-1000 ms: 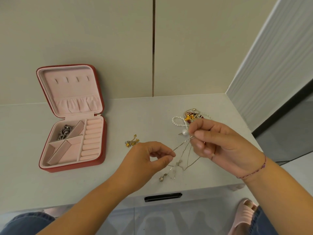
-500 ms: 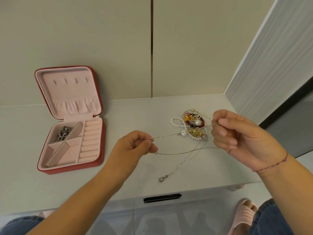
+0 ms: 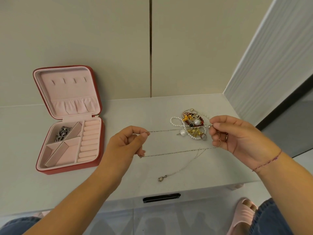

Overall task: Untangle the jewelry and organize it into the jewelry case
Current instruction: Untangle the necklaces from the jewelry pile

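Fingers (image 3: 143, 135) of the left hand (image 3: 126, 145) pinch one end of a thin silver chain (image 3: 169, 153). The right hand (image 3: 237, 133) pinches the other end. The chain runs in two lines between them, over the white table (image 3: 135, 112). The pile of tangled jewelry (image 3: 193, 123) lies on the table just beside the right hand. The red jewelry case (image 3: 67, 169) sits open on the left, by the beige wall (image 3: 84, 39). A ribbed white panel (image 3: 271, 56) stands on the right.

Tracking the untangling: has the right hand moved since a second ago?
Yes. The right hand, pinching the chain, has shifted rightward, from in front of the jewelry pile to its right.
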`<action>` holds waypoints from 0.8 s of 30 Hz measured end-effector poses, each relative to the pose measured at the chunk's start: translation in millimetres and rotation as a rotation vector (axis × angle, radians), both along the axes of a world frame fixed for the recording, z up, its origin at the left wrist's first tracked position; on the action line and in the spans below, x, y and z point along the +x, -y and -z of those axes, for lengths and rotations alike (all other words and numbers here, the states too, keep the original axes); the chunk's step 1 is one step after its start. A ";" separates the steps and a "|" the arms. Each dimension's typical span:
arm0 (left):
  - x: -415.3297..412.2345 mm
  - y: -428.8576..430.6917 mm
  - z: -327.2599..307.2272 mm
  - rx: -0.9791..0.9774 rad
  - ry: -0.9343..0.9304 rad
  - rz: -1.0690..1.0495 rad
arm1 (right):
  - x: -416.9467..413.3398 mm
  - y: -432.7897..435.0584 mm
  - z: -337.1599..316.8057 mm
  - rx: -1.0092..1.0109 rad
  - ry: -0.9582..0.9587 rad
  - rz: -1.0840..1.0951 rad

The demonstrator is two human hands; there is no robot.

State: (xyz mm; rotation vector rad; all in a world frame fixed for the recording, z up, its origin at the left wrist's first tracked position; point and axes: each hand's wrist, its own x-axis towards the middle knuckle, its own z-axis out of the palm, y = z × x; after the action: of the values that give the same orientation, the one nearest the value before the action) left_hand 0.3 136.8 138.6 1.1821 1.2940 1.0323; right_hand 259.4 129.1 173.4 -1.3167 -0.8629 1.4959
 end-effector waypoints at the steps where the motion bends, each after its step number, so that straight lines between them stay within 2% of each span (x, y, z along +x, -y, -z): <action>1: -0.2 -0.1 -0.1 0.005 -0.004 -0.004 | 0.5 -0.2 0.6 -0.002 0.004 0.013; 7: 1.1 0.5 -1.4 0.009 -0.023 -0.017 | -0.8 0.2 4.4 -0.009 0.104 0.097; 14: 2.2 2.7 1.2 -0.013 -0.176 0.037 | -9.5 1.6 7.4 -0.008 0.102 0.059; 18: -1.9 3.6 11.8 0.012 -0.355 0.100 | -16.3 4.1 9.3 -0.006 0.149 -0.022; 24: -7.9 6.6 21.3 0.027 -0.738 0.244 | -20.7 5.5 9.5 0.024 0.186 -0.075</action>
State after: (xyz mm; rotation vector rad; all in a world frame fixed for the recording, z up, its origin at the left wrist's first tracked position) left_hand -7.6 130.2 117.3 1.7835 1.6297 0.4333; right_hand 238.7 123.6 163.9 -1.4358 -1.0559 1.4320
